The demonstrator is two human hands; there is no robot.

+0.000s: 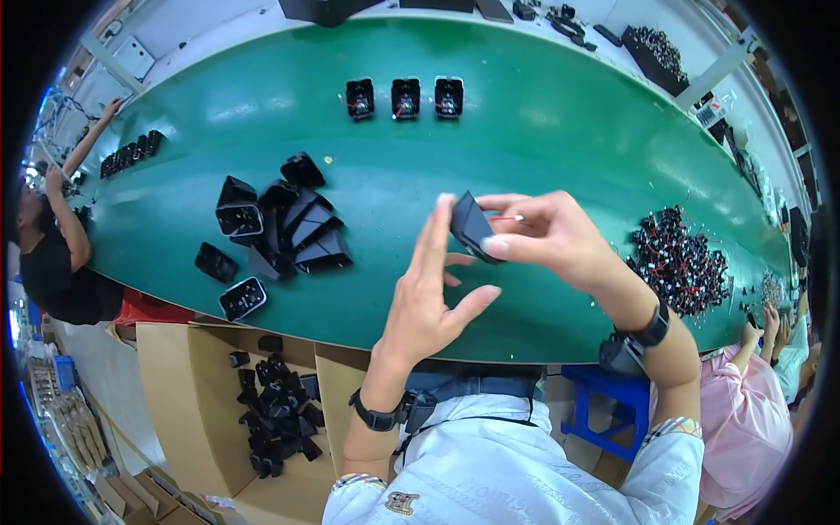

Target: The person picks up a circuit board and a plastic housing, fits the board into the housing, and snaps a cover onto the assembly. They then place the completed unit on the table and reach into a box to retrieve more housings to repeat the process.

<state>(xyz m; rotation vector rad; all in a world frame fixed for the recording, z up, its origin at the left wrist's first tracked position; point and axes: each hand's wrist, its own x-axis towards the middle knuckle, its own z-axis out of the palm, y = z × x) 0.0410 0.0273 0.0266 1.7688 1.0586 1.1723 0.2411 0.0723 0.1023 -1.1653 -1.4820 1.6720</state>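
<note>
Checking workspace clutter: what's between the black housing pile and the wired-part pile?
In the head view: the left hand, a held black housing and the right hand, all above the green table.

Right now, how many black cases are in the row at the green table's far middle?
3: left case, middle case and right case, side by side with gaps; none looks hidden.

Before you stretched a green table [534,157]; along its far side sat three open black housings [405,99]; to your left lay a jumbled pile of black housings [317,229] and, farther off, a row of black pieces [131,155]; to your right, a heap of wired parts [678,265].
</note>
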